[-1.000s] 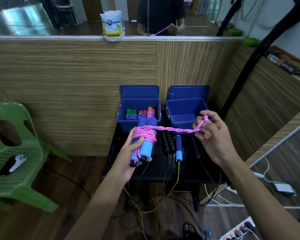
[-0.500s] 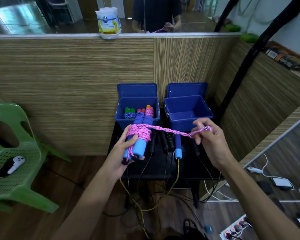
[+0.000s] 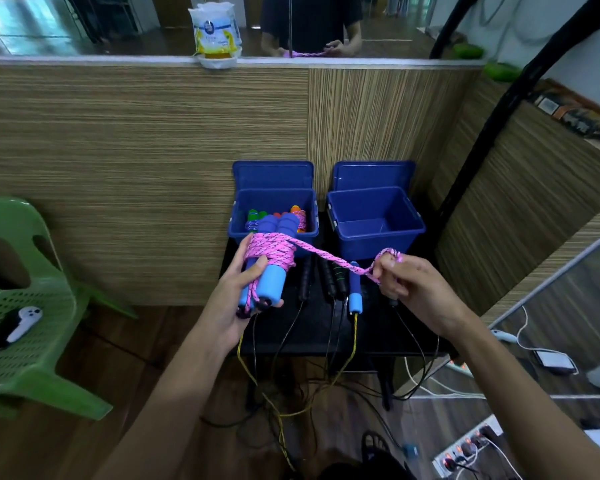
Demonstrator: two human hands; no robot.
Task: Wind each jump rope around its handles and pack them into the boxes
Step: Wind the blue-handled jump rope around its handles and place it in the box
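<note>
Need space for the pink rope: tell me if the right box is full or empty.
Empty: the right box shows only its bare blue floor, lid up behind it. The left box already holds wound ropes.

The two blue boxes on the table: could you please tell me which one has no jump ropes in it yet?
The right-hand blue box, nearer the right hand, shows only its bare floor. The left blue box already holds wound ropes with green and orange handles.

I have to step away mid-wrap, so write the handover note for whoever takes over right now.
Left hand grips the two blue foam handles, pink braided rope coiled around them.
Right hand pinches the rope's free loop, stretched taut.
Left blue plastic box holds wound ropes; right blue plastic box holds none.
Left: finish this wrap, box it, then wind the loose ropes on the black table.
</note>
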